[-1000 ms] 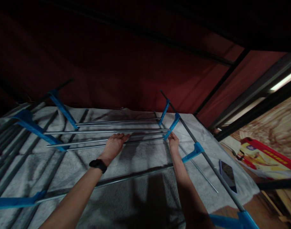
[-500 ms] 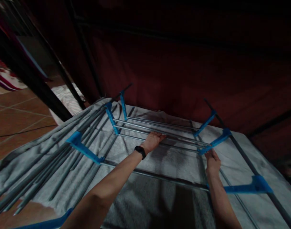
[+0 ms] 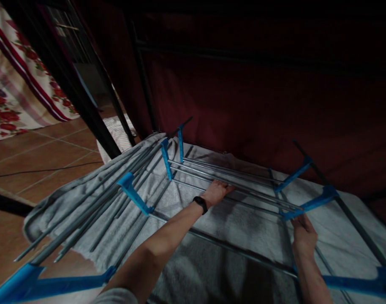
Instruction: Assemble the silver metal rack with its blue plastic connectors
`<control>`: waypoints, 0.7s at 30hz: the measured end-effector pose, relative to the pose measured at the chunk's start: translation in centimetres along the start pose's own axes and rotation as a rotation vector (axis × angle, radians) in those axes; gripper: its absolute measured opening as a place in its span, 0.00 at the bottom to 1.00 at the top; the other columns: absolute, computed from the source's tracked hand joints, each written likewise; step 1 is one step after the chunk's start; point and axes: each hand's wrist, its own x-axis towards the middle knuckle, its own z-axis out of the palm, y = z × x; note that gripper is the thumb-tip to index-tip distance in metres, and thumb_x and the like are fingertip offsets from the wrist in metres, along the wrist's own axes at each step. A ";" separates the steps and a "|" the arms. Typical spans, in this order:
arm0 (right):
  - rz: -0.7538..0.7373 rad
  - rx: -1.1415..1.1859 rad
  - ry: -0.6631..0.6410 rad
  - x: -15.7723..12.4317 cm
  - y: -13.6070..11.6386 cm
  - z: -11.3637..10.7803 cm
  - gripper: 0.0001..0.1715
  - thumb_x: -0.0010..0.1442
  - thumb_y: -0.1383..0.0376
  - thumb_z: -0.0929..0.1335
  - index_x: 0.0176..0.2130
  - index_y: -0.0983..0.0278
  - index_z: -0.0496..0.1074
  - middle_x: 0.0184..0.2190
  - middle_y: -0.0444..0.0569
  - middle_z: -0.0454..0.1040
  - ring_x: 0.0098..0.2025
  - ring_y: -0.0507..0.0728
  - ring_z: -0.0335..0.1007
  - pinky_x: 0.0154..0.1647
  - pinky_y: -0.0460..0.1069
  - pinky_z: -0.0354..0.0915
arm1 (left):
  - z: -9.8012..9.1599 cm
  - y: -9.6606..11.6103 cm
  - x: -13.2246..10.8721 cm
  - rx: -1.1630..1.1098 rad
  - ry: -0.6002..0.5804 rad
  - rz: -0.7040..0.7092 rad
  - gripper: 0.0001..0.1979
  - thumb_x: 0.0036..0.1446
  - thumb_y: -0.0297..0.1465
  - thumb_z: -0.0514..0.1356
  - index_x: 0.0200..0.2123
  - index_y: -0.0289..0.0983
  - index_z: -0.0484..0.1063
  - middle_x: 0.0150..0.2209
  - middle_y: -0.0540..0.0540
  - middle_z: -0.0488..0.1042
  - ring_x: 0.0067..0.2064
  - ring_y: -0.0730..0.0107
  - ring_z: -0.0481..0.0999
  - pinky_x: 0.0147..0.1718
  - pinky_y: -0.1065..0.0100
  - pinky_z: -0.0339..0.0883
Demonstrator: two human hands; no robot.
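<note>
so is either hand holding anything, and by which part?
Right hand is at a blue bracket's lower end; left hand is on metal rods, around mid-length. Whether either actually grips can't be told: contact is partly hidden.

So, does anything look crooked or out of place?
The thin rods at left lie fanned unevenly on the cloth, some ends jutting past its edge. Near the right hand, a rod tip overlaps the blue bracket; whether it's seated, I can't tell.
</note>
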 end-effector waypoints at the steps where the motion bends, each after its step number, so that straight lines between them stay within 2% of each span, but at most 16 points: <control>1: 0.000 0.003 -0.003 0.0 0.0 0.0 0.31 0.47 0.58 0.70 0.51 0.62 0.78 0.47 0.51 0.80 0.55 0.66 0.72 0.61 0.63 0.65 | 0.1 0.0 -0.1 0.000 -0.003 0.000 0.25 0.66 0.22 0.51 0.64 0.41 0.66 0.47 0.39 0.77 0.50 0.62 0.76 0.51 0.60 0.65; 11: 0.057 0.071 -0.020 0.4 1.2 -0.3 0.33 0.47 0.59 0.73 0.54 0.63 0.77 0.51 0.51 0.78 0.57 0.63 0.71 0.66 0.62 0.60 | 1.3 -0.1 -0.5 0.001 0.031 -0.026 0.25 0.67 0.22 0.50 0.64 0.42 0.66 0.46 0.42 0.74 0.48 0.63 0.73 0.52 0.61 0.62; 16: 0.076 0.072 -0.016 0.4 1.4 -0.5 0.32 0.46 0.60 0.73 0.52 0.63 0.77 0.50 0.50 0.78 0.58 0.63 0.71 0.64 0.61 0.61 | 1.3 -0.5 -0.7 -0.019 0.030 -0.027 0.26 0.65 0.21 0.52 0.63 0.43 0.67 0.44 0.43 0.75 0.46 0.65 0.73 0.50 0.63 0.63; 21: 0.069 0.061 -0.026 -0.1 1.2 -0.4 0.34 0.47 0.60 0.72 0.55 0.63 0.76 0.52 0.51 0.77 0.58 0.63 0.70 0.65 0.61 0.60 | 1.0 -1.1 -0.8 -0.048 0.038 -0.014 0.26 0.64 0.20 0.52 0.62 0.43 0.68 0.41 0.45 0.75 0.44 0.65 0.73 0.48 0.65 0.65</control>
